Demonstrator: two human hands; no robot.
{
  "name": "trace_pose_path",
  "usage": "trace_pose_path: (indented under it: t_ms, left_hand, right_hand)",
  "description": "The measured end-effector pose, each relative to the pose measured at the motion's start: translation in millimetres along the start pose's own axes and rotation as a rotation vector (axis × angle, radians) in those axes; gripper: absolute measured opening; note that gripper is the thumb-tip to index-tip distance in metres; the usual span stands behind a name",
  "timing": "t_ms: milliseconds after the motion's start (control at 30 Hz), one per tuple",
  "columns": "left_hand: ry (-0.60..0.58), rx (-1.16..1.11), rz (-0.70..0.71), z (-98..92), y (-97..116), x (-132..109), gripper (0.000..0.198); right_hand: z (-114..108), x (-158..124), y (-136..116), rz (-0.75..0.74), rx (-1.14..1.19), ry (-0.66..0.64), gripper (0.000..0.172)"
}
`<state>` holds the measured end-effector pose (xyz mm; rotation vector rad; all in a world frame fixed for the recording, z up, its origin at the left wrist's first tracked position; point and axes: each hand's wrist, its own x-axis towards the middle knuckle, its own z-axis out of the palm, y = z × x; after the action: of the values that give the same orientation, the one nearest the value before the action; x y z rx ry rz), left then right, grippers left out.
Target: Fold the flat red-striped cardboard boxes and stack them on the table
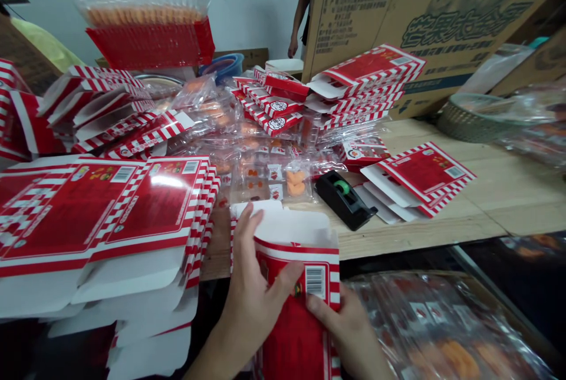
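Observation:
Both hands hold a red carton [287,333] with white stripes and a barcode, in front of the table edge. Its white top flaps stand up. My left hand [243,297] wraps its left side, the thumb lying across the printed face and the fingers at the left edge. With its thumb below the barcode, my right hand [349,333] grips the right edge; its other fingers are hidden behind. To the left lies a stack of flat printed cartons [150,203]. Clear packs of orange snack pieces [294,182] lie just beyond the held carton.
A black tape dispenser [345,198] stands beyond my hands, with flattened cartons [428,176] to its right. Filled boxes [362,82] are piled before a large cardboard box [424,20]. Bagged snacks [451,333] lie at lower right. A person's arm [300,20] shows behind.

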<state>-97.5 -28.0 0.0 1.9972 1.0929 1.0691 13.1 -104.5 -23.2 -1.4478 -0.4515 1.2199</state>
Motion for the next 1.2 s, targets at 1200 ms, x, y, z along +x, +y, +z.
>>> trace_pose_path:
  t_ms: [1200]
  left_hand:
    - [-0.147,-0.277,-0.253,-13.1,-40,-22,0.024]
  right_hand:
    - [-44,18,-19,-0.317,-0.102,0.009,0.037]
